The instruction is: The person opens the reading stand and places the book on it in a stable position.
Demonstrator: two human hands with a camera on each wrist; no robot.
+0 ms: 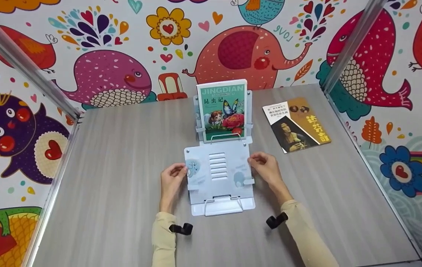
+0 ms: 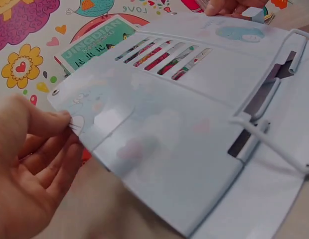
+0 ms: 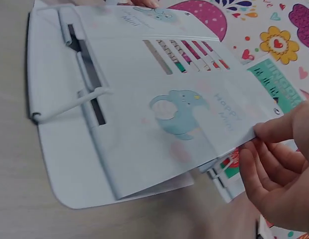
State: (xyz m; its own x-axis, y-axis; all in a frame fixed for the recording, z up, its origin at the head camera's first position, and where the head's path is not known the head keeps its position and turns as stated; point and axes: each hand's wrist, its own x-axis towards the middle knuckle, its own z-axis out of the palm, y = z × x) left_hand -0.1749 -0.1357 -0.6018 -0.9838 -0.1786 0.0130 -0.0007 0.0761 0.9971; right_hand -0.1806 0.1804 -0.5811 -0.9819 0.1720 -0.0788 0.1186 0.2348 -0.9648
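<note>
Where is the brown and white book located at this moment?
In the head view, the brown and white book lies flat on the table, right of the green book and beyond the right hand.

Cream sleeves [image 1: 164,237], bare hands [image 1: 173,181]
On my feed both sleeves look plain, lightly creased near the cuffs [image 1: 165,218]; a small, angular black camera [image 1: 185,228] juts out beside each cuff, the hands starting just past it.

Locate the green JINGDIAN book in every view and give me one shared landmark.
Head: green book, just above centre.
Left wrist: green book, upper left, partly hidden behind the slotted stand.
Right wrist: green book, right side, partly hidden.
Shared landmark: the slotted stand, in all three.
</note>
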